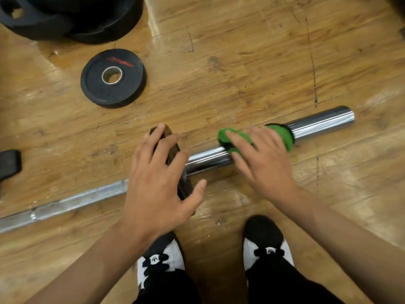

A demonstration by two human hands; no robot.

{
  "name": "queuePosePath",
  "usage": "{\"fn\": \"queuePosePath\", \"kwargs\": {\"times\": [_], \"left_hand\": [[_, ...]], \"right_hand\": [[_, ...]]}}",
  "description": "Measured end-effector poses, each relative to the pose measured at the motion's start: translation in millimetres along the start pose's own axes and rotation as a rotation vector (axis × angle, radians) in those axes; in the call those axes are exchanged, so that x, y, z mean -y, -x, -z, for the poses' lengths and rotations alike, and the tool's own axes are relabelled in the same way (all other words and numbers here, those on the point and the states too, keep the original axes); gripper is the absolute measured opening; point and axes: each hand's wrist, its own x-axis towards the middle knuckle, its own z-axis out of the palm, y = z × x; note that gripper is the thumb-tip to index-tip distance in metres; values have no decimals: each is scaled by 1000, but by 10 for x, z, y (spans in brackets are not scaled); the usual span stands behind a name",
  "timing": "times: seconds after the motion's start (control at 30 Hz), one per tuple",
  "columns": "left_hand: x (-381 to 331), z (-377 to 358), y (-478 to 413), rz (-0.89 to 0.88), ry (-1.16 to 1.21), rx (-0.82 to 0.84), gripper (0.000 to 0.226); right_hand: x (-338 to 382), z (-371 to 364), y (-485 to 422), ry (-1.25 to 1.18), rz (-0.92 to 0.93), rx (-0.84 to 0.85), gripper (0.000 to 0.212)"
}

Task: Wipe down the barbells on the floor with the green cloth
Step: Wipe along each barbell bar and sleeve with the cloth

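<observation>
A chrome barbell [320, 122] lies on the wooden floor, running from lower left to upper right. A small black plate [175, 154] stands upright on its sleeve near the collar. My left hand [157, 183] rests on this plate with fingers spread over its rim and thumb in front. My right hand [260, 154] presses the green cloth [282, 133] down over the sleeve, fingers curved around it. The thinner shaft [72, 201] shows dull speckled patches to the left.
A loose black weight plate [96, 84] with red lettering lies flat on the floor behind the bar. A stack of bigger black plates [70, 16] sits at the top left. A dark object [9, 163] is at the left edge. My shoes [265, 244] stand just before the bar.
</observation>
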Motion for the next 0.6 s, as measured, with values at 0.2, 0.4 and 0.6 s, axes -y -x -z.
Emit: {"fn": "queuePosePath", "kwargs": {"times": [0.2,0.4,0.6], "left_hand": [[58,-46,-188,-7,107,-49,60],[260,98,-520,118,68,-49,64],[27,36,-346,-132,-83,-62,56]], "right_hand": [[-419,22,-62,12,-536,-273,40],[743,-387,-263,-54,-29,-112,51],[-382,-316,-356,40,184,-183,53]]}}
